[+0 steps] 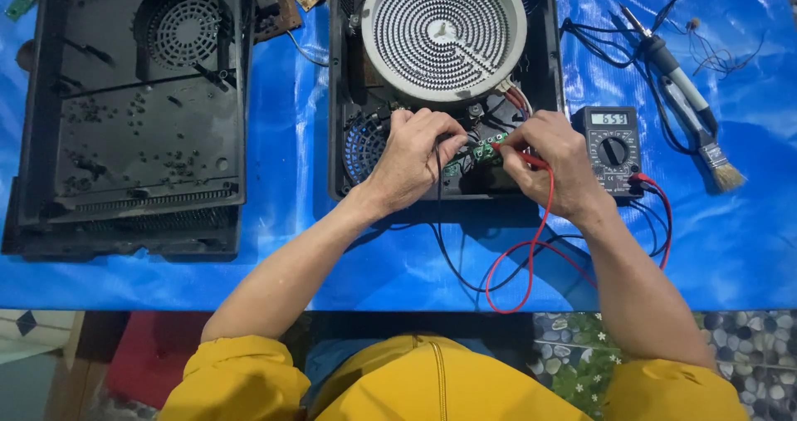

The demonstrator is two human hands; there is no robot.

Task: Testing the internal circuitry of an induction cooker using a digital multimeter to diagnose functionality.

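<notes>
An opened black cooker housing (548, 72) lies on the blue sheet, with a round grey coil heating element (442, 32) in its far half. A small green circuit board (481, 149) sits near its front edge. My left hand (415, 155) pinches a black probe against the board, its black lead (440, 238) trailing toward me. My right hand (552, 159) holds a red probe at the board's right end, the red lead (531, 255) looping down. Both leads run to a dark multimeter (613, 149) just right of my right hand.
A second empty black housing (133, 114) with a fan grille lies at left. A soldering iron (664, 60) and a paintbrush (714, 159) lie at right among thin wires. Loose circuit boards (282, 2) sit at the back. The blue sheet's front edge (249, 292) is near my body.
</notes>
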